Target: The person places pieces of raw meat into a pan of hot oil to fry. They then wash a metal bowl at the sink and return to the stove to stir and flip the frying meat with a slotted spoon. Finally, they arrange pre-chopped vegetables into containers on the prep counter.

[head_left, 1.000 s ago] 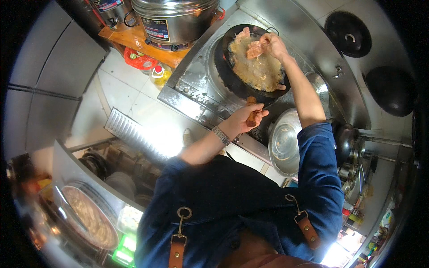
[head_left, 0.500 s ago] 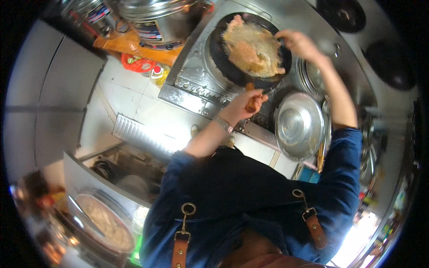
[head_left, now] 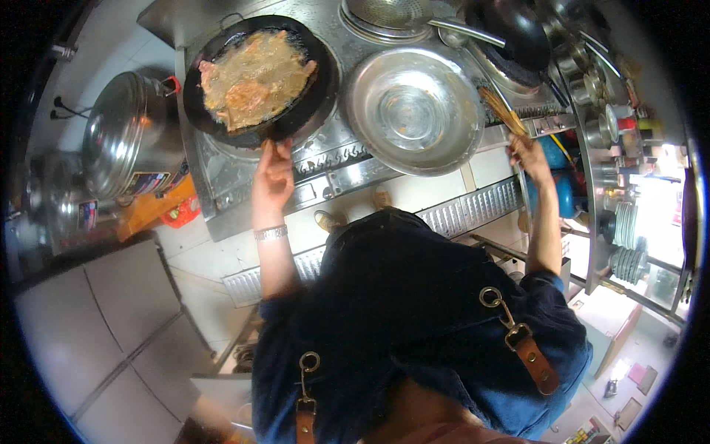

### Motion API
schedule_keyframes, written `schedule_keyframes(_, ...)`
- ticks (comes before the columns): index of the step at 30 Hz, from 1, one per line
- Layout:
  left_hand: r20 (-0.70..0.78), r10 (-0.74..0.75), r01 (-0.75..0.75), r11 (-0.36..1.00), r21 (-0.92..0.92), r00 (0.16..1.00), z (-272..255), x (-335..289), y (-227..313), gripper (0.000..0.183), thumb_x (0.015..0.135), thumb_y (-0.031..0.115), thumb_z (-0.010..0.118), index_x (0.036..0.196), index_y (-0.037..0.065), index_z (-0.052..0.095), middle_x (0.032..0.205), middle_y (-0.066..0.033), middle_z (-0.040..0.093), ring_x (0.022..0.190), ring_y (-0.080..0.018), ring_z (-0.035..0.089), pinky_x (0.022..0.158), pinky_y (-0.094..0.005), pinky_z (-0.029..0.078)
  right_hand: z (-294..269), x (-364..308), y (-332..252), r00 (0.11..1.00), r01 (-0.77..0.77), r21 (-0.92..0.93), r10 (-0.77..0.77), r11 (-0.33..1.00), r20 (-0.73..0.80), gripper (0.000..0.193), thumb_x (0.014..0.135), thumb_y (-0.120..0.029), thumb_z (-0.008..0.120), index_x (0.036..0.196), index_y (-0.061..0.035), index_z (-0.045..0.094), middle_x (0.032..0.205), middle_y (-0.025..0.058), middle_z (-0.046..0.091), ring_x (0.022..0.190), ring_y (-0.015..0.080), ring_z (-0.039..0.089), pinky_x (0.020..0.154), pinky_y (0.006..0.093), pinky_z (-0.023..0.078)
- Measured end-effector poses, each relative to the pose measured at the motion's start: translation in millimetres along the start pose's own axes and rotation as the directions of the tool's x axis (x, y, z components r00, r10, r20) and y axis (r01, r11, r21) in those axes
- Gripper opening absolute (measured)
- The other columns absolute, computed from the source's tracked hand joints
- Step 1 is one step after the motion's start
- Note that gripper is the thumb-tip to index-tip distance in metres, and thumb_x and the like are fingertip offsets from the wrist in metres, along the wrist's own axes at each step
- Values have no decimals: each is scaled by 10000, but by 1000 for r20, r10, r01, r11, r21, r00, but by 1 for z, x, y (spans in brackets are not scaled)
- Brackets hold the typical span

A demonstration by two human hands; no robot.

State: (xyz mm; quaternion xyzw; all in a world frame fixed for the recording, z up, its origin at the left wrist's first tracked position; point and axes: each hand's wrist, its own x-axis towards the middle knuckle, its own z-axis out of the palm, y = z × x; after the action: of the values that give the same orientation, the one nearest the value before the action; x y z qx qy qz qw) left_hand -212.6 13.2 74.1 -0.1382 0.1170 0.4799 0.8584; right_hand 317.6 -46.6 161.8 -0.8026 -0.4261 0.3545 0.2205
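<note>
A black wok (head_left: 314,103) stands on the stove at the far left. Flat pieces of pinkish, pale-coated food (head_left: 251,78) fry in bubbling oil inside it. My left hand (head_left: 274,181) is closed around the wok's short wooden handle, which it mostly hides. Off to the right, beyond a wide metal basin (head_left: 416,111), my right hand (head_left: 531,159) has its fingers closed at the lower end of some thin wooden sticks (head_left: 503,109). They look like long chopsticks, though their exact kind is hard to make out.
The steel stove (head_left: 222,185) runs along the far side. A perforated strainer (head_left: 388,13) lies behind the basin, with dark pans (head_left: 518,37) at the far right. A large lidded metal pot (head_left: 122,137) stands at the left. Stacked plates (head_left: 626,226) sit on a right-hand shelf.
The view has swung to the right. My right hand has left the wok's far rim and reached the wooden sticks beside the basin. My left hand stays at the wok's handle.
</note>
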Motion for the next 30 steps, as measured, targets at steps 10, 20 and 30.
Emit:
schedule_keyframes(10, 31, 295, -296, 955, 26, 955, -14, -12, -37, 665, 864, 372, 572, 1338, -21, 320, 1295, -210, 432, 1025, -226, 533, 841, -314, 482, 110, 44, 58, 928, -275, 292, 174, 916, 329, 705, 775, -507, 615, 1172, 59, 483, 886, 166, 607, 658, 159, 607, 460, 219, 475)
schedule_keyframes(20, -338, -348, 482, 707, 518, 874, -64, 60, -162, 441, 925, 413, 445, 1150, 48, 551, 1042, -112, 613, 856, -184, 580, 601, -281, 408, 44, -41, 97, 967, -244, 698, 224, 673, 122, 379, 715, -433, 631, 848, -79, 654, 966, 73, 544, 859, 171, 521, 624, 296, 448)
schedule_keyframes(30, -163, -495, 282, 176, 943, 854, 22, 215, -342, 333, 930, 279, 464, 1140, 36, 556, 1039, -106, 620, 896, -164, 585, 690, -275, 471, -93, -182, 228, 674, 85, 914, 653, 397, -346, 231, 743, -209, 600, 838, 1, 615, 663, 36, 593, 561, 83, 566, 436, 175, 422)
